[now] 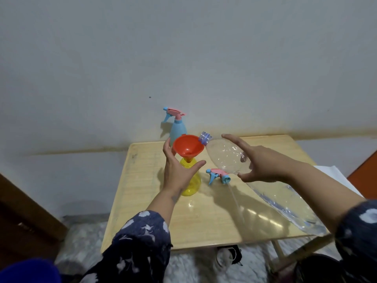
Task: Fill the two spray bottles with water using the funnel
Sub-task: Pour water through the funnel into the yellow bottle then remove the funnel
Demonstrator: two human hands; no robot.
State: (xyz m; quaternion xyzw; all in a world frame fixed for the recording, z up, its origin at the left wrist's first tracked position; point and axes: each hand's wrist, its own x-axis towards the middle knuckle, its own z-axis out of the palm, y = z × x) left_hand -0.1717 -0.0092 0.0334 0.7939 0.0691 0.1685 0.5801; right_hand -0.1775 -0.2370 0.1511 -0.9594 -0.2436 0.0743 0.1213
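- Now the right hand (263, 160) grips a clear plastic water bottle (228, 156), mouth over the orange funnel (187, 145).
- Left hand's (177, 166) fingers curl round the yellow spray bottle (192, 184) beneath the funnel.
- Next: tilt further, I judge.

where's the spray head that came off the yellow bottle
The loose spray head lies on its side on the wooden table, just right of the yellow bottle and under the tilted clear water bottle.
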